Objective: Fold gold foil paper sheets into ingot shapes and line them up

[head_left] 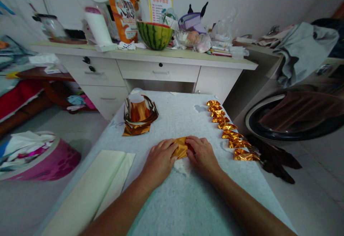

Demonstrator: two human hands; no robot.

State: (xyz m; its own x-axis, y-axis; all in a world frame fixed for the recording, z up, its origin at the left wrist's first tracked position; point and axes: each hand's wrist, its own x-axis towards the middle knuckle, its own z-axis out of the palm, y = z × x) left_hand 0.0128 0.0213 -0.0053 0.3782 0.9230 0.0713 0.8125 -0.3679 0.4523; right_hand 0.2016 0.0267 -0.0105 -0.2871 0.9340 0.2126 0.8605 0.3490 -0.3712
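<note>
A small sheet of gold foil paper lies on the cloth-covered table between my two hands. My left hand has its fingers closed on the sheet's left edge. On the right edge, my right hand pinches the same sheet with thumb and curled fingers. To the right, a row of several folded gold foil pieces runs along the table's side. A stack of gold foil sheets, curled up at its edges, sits at the back left of the table.
Folded pale paper lies along the table's left side. Behind stands a white desk carrying a cut watermelon and an orange snack bag. A pink bin is on the left floor, a washing machine on the right.
</note>
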